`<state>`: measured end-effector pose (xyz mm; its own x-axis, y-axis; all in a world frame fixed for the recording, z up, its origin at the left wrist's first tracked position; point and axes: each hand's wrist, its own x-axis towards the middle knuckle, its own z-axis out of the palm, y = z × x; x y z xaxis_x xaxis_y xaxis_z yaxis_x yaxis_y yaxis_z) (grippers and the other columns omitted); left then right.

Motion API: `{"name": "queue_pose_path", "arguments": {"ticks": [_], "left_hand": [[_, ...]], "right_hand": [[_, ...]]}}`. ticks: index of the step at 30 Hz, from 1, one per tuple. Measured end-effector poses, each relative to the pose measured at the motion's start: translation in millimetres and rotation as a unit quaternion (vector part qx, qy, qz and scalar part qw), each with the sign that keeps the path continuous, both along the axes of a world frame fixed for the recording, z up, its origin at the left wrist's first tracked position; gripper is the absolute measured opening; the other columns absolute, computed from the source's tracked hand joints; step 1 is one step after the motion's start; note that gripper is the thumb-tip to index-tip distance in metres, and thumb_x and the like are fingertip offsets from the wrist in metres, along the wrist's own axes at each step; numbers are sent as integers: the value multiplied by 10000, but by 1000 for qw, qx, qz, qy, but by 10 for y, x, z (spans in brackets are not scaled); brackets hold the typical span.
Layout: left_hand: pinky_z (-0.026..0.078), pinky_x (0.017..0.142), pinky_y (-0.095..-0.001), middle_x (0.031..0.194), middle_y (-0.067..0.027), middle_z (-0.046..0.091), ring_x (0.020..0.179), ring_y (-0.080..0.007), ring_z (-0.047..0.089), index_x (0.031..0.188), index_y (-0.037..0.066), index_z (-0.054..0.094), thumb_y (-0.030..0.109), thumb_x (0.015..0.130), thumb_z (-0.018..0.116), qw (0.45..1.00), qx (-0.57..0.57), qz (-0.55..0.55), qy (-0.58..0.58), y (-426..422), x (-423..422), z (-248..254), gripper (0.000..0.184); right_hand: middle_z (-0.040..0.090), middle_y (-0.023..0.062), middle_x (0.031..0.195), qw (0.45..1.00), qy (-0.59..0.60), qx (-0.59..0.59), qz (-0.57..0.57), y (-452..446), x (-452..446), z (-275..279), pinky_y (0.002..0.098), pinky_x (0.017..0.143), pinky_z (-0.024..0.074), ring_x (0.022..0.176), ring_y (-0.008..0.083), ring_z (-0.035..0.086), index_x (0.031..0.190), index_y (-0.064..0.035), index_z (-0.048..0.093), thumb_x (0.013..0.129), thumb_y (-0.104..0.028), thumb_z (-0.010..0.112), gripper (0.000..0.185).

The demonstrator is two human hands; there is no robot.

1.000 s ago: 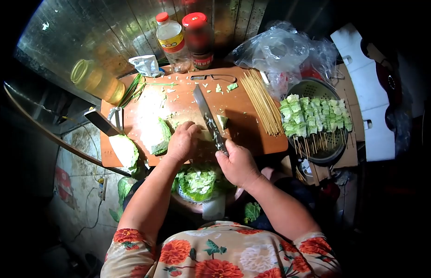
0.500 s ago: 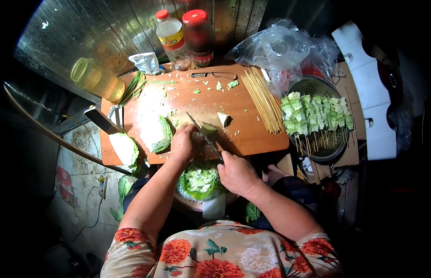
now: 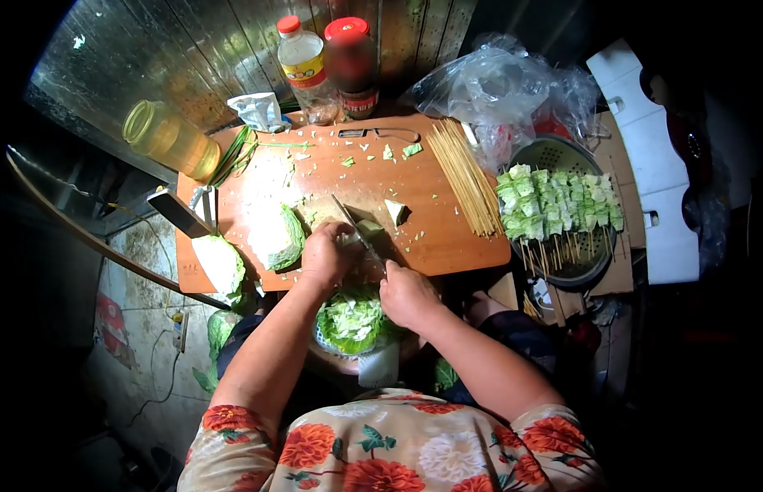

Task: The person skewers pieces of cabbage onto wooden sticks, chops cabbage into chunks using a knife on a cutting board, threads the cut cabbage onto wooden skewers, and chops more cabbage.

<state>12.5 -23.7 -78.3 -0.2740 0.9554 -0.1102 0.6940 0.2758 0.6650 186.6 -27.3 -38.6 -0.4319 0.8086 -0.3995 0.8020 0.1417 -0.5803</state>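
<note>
My right hand (image 3: 409, 293) is closed round the handle of a knife (image 3: 357, 229), whose blade slants up and left across the cutting board (image 3: 447, 258). Beside the blade, my left hand (image 3: 325, 254) has its fingers curled on a pale piece of cabbage (image 3: 348, 239), mostly hidden by the fingers. A cut cabbage chunk (image 3: 279, 236) lies left of that hand, and a small cabbage wedge (image 3: 394, 212) sits right of the blade. Below both hands, a basket (image 3: 339, 348) holds cut cabbage leaves (image 3: 354, 320).
Bamboo skewers (image 3: 463, 180) lie at the board's right. Skewered cabbage (image 3: 558, 201) rests on a colander (image 3: 590, 266). A peeler (image 3: 380, 134), bottle (image 3: 306, 70), red-lidded jar (image 3: 351, 70) and jar of yellow liquid (image 3: 172, 143) are at the back. A phone (image 3: 181, 213) stands left.
My right hand has shifted slightly left, bringing the knife handle closer to my left hand. My left hand stays in nearly the same place.
</note>
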Motion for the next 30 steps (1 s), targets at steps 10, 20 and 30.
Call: {"name": "queue_pose_path", "arguments": {"ticks": [10,20,30], "left_hand": [[475,639,-235,778,-31,600,708,-104,559,927,15,620,51,827,648,961,-14,103,-257,-44,-186,-455,111],[492,541,-268,794,-58,611,648,-130,577,912,-5,560,85,792,717,935,-92,187,-288,-6,-79,-193,217],[489,556,-254,762,-40,606,636,-115,575,870,14,562,14,782,688,925,-89,190,-316,22,-103,-285,153]], "right_hand": [[617,267,906,999,50,7,-4,-63,12,150,491,791,474,851,439,600,967,43,511,862,-151,506,220],[619,290,922,999,20,-25,23,-176,5,244,489,813,481,879,438,611,991,41,530,863,-137,479,224],[617,284,898,998,3,-61,34,7,-65,93,487,800,471,890,440,597,1025,39,538,861,-176,512,272]]}}
